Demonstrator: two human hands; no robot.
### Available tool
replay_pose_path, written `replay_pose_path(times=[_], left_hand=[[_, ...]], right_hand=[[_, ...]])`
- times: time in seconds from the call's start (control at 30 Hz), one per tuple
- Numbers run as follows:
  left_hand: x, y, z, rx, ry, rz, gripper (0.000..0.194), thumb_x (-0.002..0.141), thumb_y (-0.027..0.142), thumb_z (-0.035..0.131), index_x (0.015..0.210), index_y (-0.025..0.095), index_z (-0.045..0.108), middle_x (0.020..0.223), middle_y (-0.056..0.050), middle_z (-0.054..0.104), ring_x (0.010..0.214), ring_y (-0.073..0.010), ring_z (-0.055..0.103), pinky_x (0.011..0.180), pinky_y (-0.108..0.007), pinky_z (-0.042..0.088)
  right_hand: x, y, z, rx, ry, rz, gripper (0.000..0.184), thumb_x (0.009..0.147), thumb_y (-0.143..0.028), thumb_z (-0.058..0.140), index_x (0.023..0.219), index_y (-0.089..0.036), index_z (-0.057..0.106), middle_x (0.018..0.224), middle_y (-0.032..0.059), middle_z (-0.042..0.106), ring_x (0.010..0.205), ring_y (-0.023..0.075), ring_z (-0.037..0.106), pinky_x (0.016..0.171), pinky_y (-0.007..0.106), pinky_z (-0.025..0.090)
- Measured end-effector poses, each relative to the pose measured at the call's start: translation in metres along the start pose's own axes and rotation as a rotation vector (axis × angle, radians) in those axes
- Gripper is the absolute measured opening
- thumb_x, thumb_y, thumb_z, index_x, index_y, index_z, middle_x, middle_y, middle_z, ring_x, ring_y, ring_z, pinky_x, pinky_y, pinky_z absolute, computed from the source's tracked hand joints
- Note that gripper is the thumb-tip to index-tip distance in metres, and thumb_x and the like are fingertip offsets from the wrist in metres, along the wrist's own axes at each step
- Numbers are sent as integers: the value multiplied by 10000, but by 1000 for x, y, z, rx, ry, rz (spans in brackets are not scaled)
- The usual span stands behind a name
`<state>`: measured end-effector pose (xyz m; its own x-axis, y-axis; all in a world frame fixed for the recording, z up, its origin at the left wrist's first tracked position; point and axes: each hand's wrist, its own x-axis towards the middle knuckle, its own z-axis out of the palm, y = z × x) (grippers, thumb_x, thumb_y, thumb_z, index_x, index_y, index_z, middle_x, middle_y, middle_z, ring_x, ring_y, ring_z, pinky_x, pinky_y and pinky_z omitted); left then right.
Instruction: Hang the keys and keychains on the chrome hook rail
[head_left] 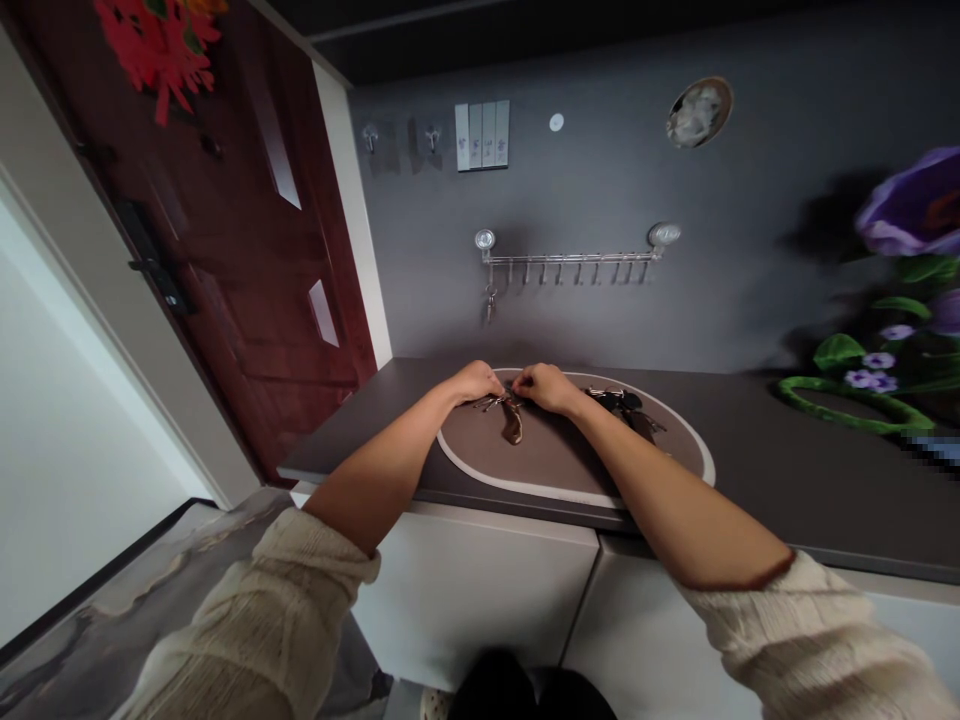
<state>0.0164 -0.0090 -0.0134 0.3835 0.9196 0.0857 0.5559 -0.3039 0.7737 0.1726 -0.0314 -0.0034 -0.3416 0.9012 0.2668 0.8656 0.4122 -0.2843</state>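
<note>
Both of my hands rest on an oval brown mat (555, 460) with a pale rim, lying on a dark countertop (787, 470). My left hand (474, 382) is closed on a bunch of keys (501, 405) with a brown leather fob hanging toward me. My right hand (546, 386) is closed too, pinching the same bunch from the right side. A second bunch of keys (626, 405) with dark fobs lies on the mat just right of my right wrist. My cream knitted sleeves are pushed up.
On the grey wall above hangs a metal hook rail (574, 258) with one key ring (490, 300) on its left end. A dark red door (247, 240) stands at the left. Purple artificial flowers with a green hoop (847, 405) sit at the right. White cabinets are below.
</note>
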Motion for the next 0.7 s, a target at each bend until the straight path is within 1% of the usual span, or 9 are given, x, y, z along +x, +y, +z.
replay_pose_path(times=[0.1, 0.23, 0.3, 0.43, 0.6, 0.7], left_hand=[[-3, 2, -1, -54, -12, -16, 101, 557, 200, 587, 553, 107, 628, 440, 10, 514, 411, -75, 407, 459, -214, 321], [-8, 6, -3, -184, -28, -26, 117, 590, 209, 574, 590, 106, 630, 480, -1, 547, 456, -79, 435, 490, -212, 338], [-10, 7, -4, -228, -16, -47, 126, 599, 225, 575, 585, 107, 618, 480, -1, 544, 461, -81, 435, 494, -214, 340], [-10, 7, -4, -246, 16, -73, 154, 611, 256, 577, 543, 118, 572, 452, 15, 508, 432, -75, 402, 474, -216, 320], [-7, 4, -5, -336, 15, -42, 140, 642, 235, 555, 558, 123, 556, 449, 20, 493, 426, -73, 398, 488, -221, 317], [-5, 3, -7, -402, 15, -18, 137, 665, 220, 536, 573, 122, 559, 461, 16, 502, 441, -71, 413, 506, -218, 316]], right_hand=[[0, 1, 1, 0, 19, 11, 160, 691, -234, 524, 758, -198, 665, 760, 23, 659, 664, 123, 560, 587, 198, 346], [0, 1, 1, 11, 30, 13, 149, 678, -220, 532, 740, -209, 666, 742, 19, 660, 662, 119, 559, 603, 192, 351], [0, 1, 1, 12, 33, 9, 147, 678, -218, 530, 734, -212, 667, 746, 20, 660, 676, 120, 561, 617, 192, 353], [-1, 0, 0, 8, 38, 21, 142, 676, -219, 531, 729, -208, 663, 751, 25, 658, 687, 126, 562, 626, 198, 354], [-3, -1, -2, 34, 75, 10, 134, 671, -230, 534, 727, -205, 654, 742, 23, 651, 690, 127, 555, 650, 211, 353], [-3, -3, -4, 112, 104, 5, 138, 674, -242, 524, 715, -192, 646, 704, 14, 639, 646, 113, 539, 618, 203, 357]])
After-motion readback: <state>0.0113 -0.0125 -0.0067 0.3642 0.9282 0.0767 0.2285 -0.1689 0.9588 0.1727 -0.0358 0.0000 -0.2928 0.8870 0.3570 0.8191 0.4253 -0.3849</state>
